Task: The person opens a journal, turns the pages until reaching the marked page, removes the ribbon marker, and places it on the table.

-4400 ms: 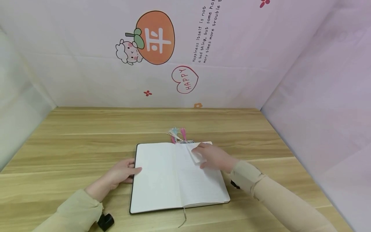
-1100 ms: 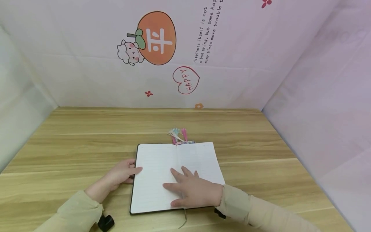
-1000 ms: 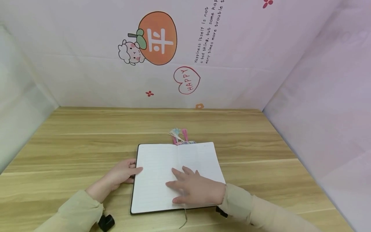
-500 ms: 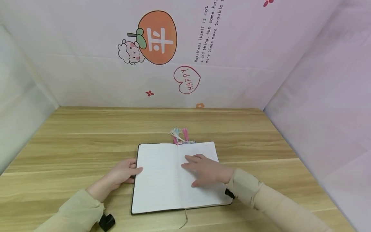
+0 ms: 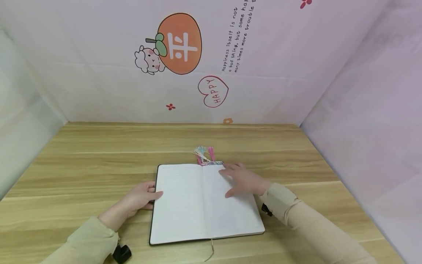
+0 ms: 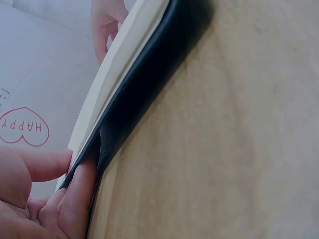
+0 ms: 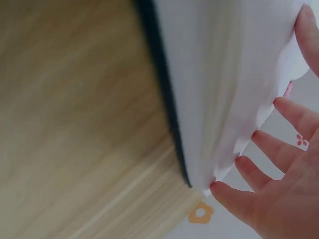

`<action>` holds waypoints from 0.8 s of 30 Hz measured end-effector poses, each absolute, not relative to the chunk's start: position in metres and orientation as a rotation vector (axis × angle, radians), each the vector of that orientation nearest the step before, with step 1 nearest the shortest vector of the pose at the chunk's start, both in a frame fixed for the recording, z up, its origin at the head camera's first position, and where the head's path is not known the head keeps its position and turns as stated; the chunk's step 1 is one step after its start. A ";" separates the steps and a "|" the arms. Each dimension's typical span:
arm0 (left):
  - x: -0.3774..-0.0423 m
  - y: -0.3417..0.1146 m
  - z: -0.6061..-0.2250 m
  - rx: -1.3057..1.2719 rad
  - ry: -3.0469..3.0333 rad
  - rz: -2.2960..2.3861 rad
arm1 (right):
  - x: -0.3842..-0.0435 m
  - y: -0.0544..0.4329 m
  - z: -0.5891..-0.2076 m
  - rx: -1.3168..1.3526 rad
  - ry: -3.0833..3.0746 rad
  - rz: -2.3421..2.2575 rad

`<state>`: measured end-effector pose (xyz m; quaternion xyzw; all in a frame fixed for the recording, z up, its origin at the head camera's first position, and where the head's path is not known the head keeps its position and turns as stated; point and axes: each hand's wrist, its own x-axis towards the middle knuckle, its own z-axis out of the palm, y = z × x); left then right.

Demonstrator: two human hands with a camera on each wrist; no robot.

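An open notebook (image 5: 179, 205) with a dark cover lies on the wooden table, its left page faintly lined. At its left edge my left hand (image 5: 140, 198) grips it, thumb on the page and fingers tucked beneath the cover, as the left wrist view shows (image 6: 50, 194). My right hand (image 5: 244, 179) is over the upper part of the right page, fingers spread and extended. In the right wrist view the right hand's fingertips (image 7: 256, 134) touch the paper. Past the top edge stick out a patterned bookmark (image 5: 215, 163) and pink, white and blue tassels (image 5: 200, 151).
A thin ribbon (image 5: 212, 251) trails from the notebook's bottom edge. The wooden table (image 5: 108, 157) runs back to a white printed backdrop (image 5: 108, 88), with pale side walls (image 5: 369, 121). A small black device (image 5: 122, 253) sits at my left wrist.
A page that my right hand lifted at first has gone over to the left. Since then, the right hand has slid from the notebook's lower middle to its upper right. My left hand stays put.
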<state>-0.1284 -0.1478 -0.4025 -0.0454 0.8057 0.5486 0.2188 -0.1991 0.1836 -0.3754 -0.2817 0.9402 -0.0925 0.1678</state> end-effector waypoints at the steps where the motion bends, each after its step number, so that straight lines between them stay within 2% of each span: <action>1: -0.128 -0.148 -0.402 -0.115 2.229 1.519 | -0.200 0.185 -0.376 -0.784 2.681 -0.272; 15: -0.127 -0.148 -0.404 -0.125 2.245 1.513 | -0.215 0.198 -0.372 -0.751 2.726 -0.298; 24: -0.127 -0.147 -0.401 -0.131 2.246 1.515 | -0.222 0.195 -0.369 -0.630 2.670 -0.221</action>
